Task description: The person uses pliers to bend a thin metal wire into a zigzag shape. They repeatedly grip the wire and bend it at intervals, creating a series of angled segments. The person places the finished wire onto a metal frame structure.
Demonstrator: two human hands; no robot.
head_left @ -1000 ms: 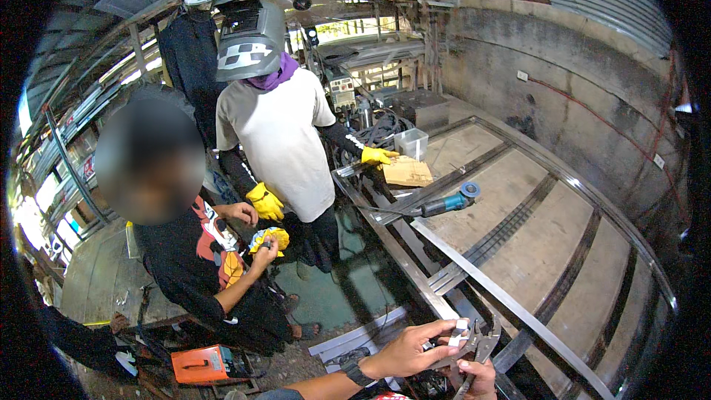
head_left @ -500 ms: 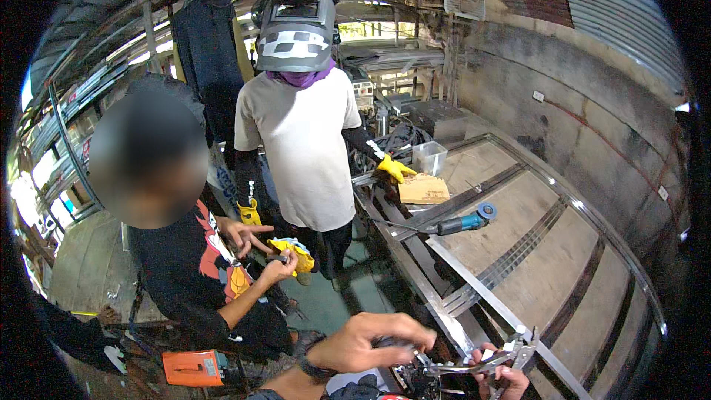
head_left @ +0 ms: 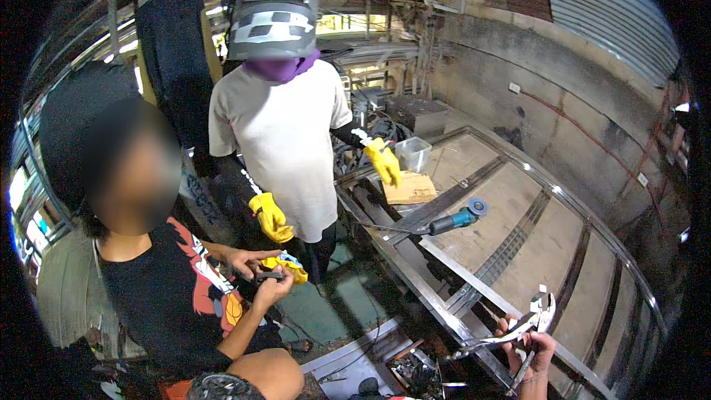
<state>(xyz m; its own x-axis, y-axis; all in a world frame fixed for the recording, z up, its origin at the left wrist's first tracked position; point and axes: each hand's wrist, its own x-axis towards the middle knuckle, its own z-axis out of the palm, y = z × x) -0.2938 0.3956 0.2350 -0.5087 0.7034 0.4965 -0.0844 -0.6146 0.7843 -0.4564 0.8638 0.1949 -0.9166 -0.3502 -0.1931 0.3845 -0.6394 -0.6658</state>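
At the lower right, my right hand (head_left: 532, 355) is closed around a pair of silver locking pliers (head_left: 544, 311), whose long handle points left over the metal frame (head_left: 444, 311). At the lower edge left of centre, what looks like my left hand (head_left: 272, 374) shows as a rounded patch of skin beside a dark band. Its fingers are hidden, so I cannot tell whether it holds anything. Between my hands, an open box of small tools and scraps (head_left: 411, 370) sits low down. A nearby person's hands (head_left: 270, 285) hold a small dark object and a yellow glove (head_left: 291, 268).
A teal angle grinder (head_left: 455, 220) rests on the frame, near a wooden board (head_left: 409, 190) and a clear plastic tub (head_left: 412, 154). Behind the frame stands a person in a welding helmet (head_left: 272, 18) and yellow gloves. A concrete wall (head_left: 548, 74) bounds the right side.
My left hand has moved away from the pliers, down and left. My right hand still holds the pliers, now raised a little. The helmeted person's gloved hand has lifted off the board. The view has shifted.
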